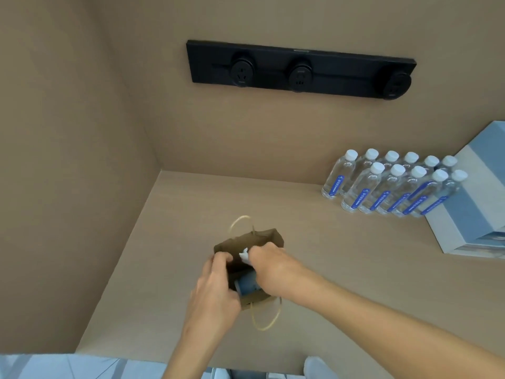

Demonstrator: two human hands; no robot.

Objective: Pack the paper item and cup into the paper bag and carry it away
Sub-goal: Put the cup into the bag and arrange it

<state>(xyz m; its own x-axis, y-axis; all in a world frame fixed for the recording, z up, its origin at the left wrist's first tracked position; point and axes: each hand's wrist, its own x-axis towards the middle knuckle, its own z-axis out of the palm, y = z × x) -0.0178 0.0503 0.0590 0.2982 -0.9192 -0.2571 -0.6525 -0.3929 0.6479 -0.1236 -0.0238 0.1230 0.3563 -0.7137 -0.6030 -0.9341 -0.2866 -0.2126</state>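
Brown paper forms the 1 bag (269, 236) that stands open on the tan counter (341, 269), near the front middle of the surface. It has 2 pale cord handles: 1 loops up from the far rim, the other hangs from the near rim toward the person.

2 bare hands work at its mouth. The left hand (216, 291) grips the bag's left wall, fingers curled together over the rim with the tips inside. The right hand (269, 265) reaches in from the right, its fingers bunched and pinching 1 white crumpled paper (244, 255) just inside the opening. Below that hand, 1 blue cup (247, 285) lies tilted within the bag, against the near wall; only part of its side and rim shows between the 2 hands.

At the back right of the counter stand 11 clear water bottles (382, 184) with white caps and blue labels, in 2 rows: 6 behind, 5 in front, packed side by side. Just beside them, on the right, rests a stack of blue and white boxes (470, 214) that runs out of view; their count cannot be told.

On the back wall hangs 1 black power strip (300, 68) with 3 round sockets, well above the bag. Tan walls close the counter at the left and rear.

Along the bottom edge, pale blue cloth and 1 light shoe tip show below the counter's front edge.
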